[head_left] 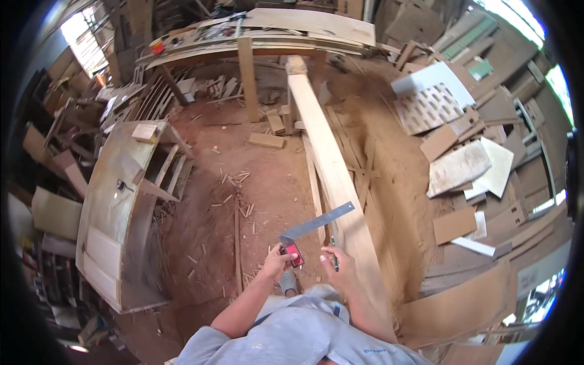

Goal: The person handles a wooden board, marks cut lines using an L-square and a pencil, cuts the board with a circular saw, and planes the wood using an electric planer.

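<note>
My left hand [277,263] is closed on the red handle of a try square [317,222]. Its metal blade points up and to the right, and the far end overlaps the long pale timber beam [322,137] in view; I cannot tell whether it touches the wood. In my right hand [342,265], near the beam's left edge, a dark slim pen or pencil [335,260] is pinched between the fingers. The beam runs from close to my body away to a support at the far end.
A wooden workbench [359,35] with boards and tools stands at the back. To the left lies a panelled door-like piece [100,243] with a wood block [145,132] on it. Offcuts [266,140] and scraps litter the dirt floor. Boards and panels [459,167] are piled at right.
</note>
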`<state>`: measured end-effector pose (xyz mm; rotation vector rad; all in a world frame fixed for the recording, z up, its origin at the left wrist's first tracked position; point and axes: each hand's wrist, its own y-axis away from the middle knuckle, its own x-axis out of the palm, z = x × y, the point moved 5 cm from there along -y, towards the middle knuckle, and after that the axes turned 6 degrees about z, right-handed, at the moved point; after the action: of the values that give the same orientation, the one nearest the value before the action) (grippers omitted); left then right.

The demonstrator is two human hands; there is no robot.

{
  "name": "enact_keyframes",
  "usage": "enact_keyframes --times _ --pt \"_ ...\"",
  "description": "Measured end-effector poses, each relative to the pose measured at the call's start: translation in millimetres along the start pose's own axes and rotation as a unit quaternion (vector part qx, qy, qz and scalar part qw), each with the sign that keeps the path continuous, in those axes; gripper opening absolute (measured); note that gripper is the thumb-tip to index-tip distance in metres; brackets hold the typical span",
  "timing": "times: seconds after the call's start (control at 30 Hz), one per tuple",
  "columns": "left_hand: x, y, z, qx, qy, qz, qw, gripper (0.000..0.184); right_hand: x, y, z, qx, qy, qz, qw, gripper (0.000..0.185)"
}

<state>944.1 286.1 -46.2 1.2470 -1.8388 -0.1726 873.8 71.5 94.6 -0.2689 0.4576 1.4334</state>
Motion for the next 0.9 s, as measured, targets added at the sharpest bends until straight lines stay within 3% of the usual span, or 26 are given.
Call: enact_keyframes --times 0.17,0.3,0.43,0.67,0.9 --pt "-34 -27 -22 0.001 0.024 -0.033 0.999 0.034 7 -69 5 0.018 -0.009 0.047 0.999 0.029" --pt "-45 -64 -83 -0.006 -0.010 -0.068 0.998 0.028 23 -142 0 -0.001 -0.023 0.061 0.998 0.029" --pt "-56 -143 -160 0.032 -0.023 -0.063 0.997 0.026 32 -254 9 0.007 -0.004 0.111 0.994 0.031" --pt "-59 -314 -284 0.065 -0.069 -0.117 0.989 0.026 48 -487 -13 -0.126 0.060 0.130 0.982 0.035" --pt "-27 -468 -376 0.043 -0.070 -0.115 0.990 0.026 31 -620 -9 -0.105 0.041 0.110 0.987 0.039"
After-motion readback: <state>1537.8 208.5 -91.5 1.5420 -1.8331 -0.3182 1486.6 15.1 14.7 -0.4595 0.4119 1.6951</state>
